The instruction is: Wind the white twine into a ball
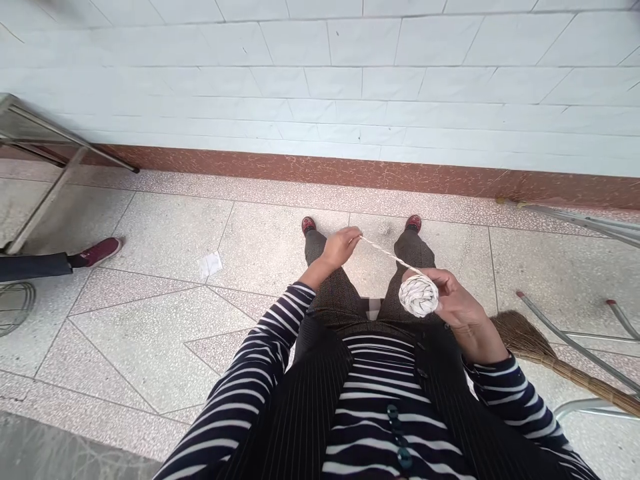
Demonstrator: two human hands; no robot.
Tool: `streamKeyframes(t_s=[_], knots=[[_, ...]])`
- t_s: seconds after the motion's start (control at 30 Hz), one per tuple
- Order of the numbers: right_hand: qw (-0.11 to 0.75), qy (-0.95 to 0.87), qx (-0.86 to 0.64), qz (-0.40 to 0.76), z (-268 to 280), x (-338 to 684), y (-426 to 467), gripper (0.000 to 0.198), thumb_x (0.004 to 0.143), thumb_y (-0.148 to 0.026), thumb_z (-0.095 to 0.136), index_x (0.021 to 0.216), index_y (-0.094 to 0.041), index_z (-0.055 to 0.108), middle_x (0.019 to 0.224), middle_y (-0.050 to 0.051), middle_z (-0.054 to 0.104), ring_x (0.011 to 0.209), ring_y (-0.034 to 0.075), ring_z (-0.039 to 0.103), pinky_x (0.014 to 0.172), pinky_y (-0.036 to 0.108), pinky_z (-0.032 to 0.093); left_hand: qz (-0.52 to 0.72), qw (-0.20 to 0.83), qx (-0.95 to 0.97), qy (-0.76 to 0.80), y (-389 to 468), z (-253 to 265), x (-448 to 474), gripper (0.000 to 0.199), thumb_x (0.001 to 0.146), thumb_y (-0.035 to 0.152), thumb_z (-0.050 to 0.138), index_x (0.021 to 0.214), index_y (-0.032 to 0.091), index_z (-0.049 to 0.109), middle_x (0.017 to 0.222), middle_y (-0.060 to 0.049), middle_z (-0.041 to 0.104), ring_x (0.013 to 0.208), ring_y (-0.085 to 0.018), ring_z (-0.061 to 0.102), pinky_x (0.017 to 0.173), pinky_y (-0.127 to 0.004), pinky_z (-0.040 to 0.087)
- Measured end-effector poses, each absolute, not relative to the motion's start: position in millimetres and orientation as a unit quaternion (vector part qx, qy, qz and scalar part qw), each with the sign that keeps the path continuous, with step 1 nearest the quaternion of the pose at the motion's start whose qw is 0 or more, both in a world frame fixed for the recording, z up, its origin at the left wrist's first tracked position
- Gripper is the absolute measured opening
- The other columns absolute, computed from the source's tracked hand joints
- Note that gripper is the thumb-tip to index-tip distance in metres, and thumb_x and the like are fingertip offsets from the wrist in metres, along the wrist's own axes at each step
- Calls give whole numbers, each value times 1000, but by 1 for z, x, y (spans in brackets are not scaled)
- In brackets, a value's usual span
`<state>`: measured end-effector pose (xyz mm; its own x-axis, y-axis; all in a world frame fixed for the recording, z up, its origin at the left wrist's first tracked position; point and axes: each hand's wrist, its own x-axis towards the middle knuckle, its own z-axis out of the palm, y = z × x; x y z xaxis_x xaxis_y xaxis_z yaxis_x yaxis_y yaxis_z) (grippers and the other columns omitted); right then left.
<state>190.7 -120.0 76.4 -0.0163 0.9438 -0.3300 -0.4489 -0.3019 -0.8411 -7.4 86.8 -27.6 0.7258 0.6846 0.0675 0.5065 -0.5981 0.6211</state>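
Observation:
A pale ball of twisted cord [419, 296], wound in thick overlapping strands, sits in my right hand [463, 313], whose fingers are wrapped behind it. From its top a length of twisted cord [385, 251] runs taut up to the left. My left hand [341, 245] pinches the far end of that length between thumb and fingers. Both hands are above my lap, apart from each other. Some of the right fingers are hidden behind the ball.
On the floor between my feet lies a small pale ball [384, 228]. A straw broom [560, 357] and metal-legged stools [575, 333] are at the right. White paper [211, 264] lies left. Another person's shoe [101, 252] and a metal-framed table [50, 193] are farther left.

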Motion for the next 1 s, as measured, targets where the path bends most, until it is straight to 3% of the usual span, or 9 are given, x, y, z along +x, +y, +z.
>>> streamKeyframes(t_s=[0.2, 0.37, 0.47, 0.57, 0.73, 0.83, 0.9, 1.0], knots=[[512, -280, -463, 667, 83, 189, -122, 60, 41, -50, 96, 91, -22, 79, 77, 5, 68, 66, 21, 60, 61, 32, 49, 78, 255, 873, 409, 127, -22, 0, 28, 100, 26, 47, 111, 20, 72, 118, -7, 73, 109, -22, 66, 93, -31, 49], [539, -288, -460, 644, 94, 194, -134, 55, 40, -63, 92, 76, -26, 74, 77, 5, 62, 59, 20, 54, 53, 34, 47, 11, 274, 833, 480, 161, -30, -12, 26, 96, 25, 50, 103, 19, 75, 94, -8, 76, 88, -21, 69, 82, -31, 50], [549, -301, -451, 636, 104, 195, -139, 51, 44, -67, 89, 67, -27, 70, 80, 6, 61, 58, 19, 54, 52, 35, 46, 64, 331, 796, 502, 188, -22, -14, 28, 95, 17, 45, 103, 16, 72, 85, -6, 74, 73, -16, 66, 75, -31, 52], [550, -316, -446, 632, 111, 193, -139, 53, 39, -67, 90, 63, -25, 67, 79, 6, 60, 59, 20, 54, 52, 35, 45, 174, 347, 797, 463, 214, 11, -5, 30, 98, 18, 40, 96, 16, 70, 83, -5, 71, 67, -13, 63, 73, -32, 54], [558, -315, -425, 639, 113, 188, -137, 47, 41, -58, 94, 68, -27, 72, 84, 5, 61, 62, 20, 55, 53, 33, 45, 312, 288, 838, 343, 222, 100, 25, 37, 105, 25, 32, 100, 13, 67, 94, -7, 70, 92, -14, 66, 89, -36, 55], [554, -304, -427, 647, 111, 190, -138, 50, 40, -62, 93, 66, -26, 71, 82, 6, 62, 61, 20, 55, 51, 34, 45, 341, 265, 848, 306, 210, 118, 36, 36, 105, 22, 31, 111, 17, 66, 110, -8, 70, 110, -15, 64, 99, -36, 53], [551, -292, -446, 642, 106, 192, -137, 51, 40, -61, 93, 74, -26, 75, 85, 7, 66, 63, 22, 57, 53, 35, 47, 295, 277, 858, 317, 201, 100, 35, 34, 104, 20, 34, 113, 20, 67, 114, -6, 71, 110, -16, 65, 99, -36, 54], [545, -275, -492, 621, 94, 195, -131, 50, 44, -45, 96, 87, -26, 78, 85, 7, 70, 68, 22, 61, 58, 35, 51, 113, 314, 872, 358, 179, 45, 27, 25, 102, 22, 45, 114, 16, 66, 95, -7, 73, 90, -17, 69, 90, -33, 56]])
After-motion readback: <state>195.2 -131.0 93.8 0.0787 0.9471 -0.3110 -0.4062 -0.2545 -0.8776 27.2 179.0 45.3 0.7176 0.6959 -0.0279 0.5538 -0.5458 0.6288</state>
